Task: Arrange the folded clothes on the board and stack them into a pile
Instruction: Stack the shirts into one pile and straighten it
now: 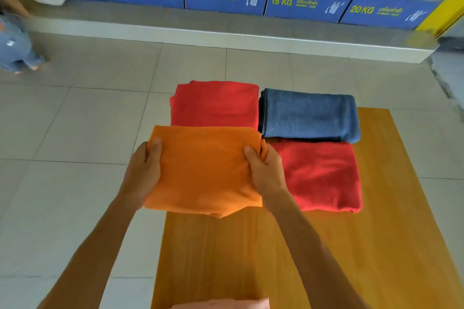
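On the board's left edge: orange cloth (pixel 203 170), folded, overhanging toward the floor (pixel 62 133)
Left hand (pixel 144 173): clamped on the orange cloth's left side, thumb on top
Right hand (pixel 263 170): clamped on its right side, thumb on top
Far left: red cloth (pixel 216 103), past the board's far edge
Far right: blue cloth (pixel 310 115), touching the red one
Near right: second red cloth (pixel 324 175)
Count: four folded cloths, two red, one blue, one orange
Open room: board (pixel 351 258), bare near half and right strip
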The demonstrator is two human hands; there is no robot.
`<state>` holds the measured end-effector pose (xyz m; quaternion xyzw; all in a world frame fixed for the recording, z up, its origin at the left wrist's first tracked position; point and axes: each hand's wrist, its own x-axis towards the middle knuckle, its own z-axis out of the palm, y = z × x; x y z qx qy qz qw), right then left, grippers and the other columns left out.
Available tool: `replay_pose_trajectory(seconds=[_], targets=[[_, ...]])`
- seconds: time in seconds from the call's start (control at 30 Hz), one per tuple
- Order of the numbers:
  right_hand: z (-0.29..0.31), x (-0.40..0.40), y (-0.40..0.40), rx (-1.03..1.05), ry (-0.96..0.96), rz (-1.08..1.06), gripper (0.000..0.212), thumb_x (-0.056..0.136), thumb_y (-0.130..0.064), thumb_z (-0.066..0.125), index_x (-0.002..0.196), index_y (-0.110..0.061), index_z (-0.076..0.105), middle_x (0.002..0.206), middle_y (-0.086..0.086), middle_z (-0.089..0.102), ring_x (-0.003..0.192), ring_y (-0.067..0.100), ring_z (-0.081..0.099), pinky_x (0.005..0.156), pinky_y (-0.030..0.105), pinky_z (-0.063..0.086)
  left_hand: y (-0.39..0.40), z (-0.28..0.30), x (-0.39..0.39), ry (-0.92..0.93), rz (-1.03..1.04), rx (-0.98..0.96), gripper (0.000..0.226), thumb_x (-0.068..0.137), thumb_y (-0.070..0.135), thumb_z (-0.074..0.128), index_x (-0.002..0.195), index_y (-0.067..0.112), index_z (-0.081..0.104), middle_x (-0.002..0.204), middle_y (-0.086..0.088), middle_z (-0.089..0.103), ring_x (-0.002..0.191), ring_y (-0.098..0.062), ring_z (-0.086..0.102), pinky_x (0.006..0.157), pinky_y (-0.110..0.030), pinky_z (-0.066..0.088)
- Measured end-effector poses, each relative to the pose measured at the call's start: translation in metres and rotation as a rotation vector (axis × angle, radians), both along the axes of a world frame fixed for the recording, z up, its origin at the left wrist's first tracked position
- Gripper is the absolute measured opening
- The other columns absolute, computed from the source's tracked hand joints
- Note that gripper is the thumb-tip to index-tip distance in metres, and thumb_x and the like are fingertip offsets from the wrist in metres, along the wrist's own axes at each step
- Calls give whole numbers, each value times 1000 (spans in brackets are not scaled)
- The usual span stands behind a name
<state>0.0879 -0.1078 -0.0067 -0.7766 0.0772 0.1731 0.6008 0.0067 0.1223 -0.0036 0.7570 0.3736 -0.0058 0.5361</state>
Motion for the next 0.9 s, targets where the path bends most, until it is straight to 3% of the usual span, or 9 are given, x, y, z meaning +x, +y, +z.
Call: replay_pose_trajectory(seconds=[0.1,0.2,0.33,0.47,0.57,0.73,0.9], targets=[[21,59,17,17,-64,-2,27,97,-33,61,115,-13,63,105,1,70,94,14,66,80,28,53,20,18,63,-89,-3,22,65,90,71,28,133,26,46,126,-2,58,111,-28,57,96,-56,47],[27,115,33,-17,-114,-12,28,97,-33,59,113,-10,63,99,1,68,87,12,62,73,26,50,36,23,123,-114,-3,70,63,93,66,27,134,22,46,126,-4,57,112,-29,56,97,-53,46],[9,165,50,-143,-74,-31,28,98,-32,56,114,-10,60,90,-2,61,83,16,58,64,27,43,46,0,176,-50,-27,156,61,97,59,26,130,13,50,116,-10,59,101,-28,56,80,-41,45],[-21,171,52,-304,-29,24,25,98,-31,55,112,-10,57,94,1,60,88,21,57,73,34,42,42,-46,187,77,-71,239,59,100,54,26,129,8,49,115,-14,58,98,-30,55,77,-38,40],[-37,170,51,-335,-70,39,26,100,-32,54,117,-12,55,95,-4,56,89,17,53,79,34,41,41,-76,185,38,-29,302,59,99,54,27,126,7,49,118,-17,60,104,-37,58,83,-44,45],[-43,175,56,-348,-91,57,28,100,-32,55,120,-11,55,99,-2,58,90,17,54,78,32,41,41,-86,188,41,13,402,57,99,54,26,122,7,50,110,-16,62,99,-37,61,83,-47,48],[-48,174,58,-377,-115,64,33,100,-33,55,125,-10,53,101,0,59,92,18,55,77,32,42,37,-88,185,31,42,426,55,99,55,26,120,10,50,107,-12,64,91,-30,61,76,-41,48]])
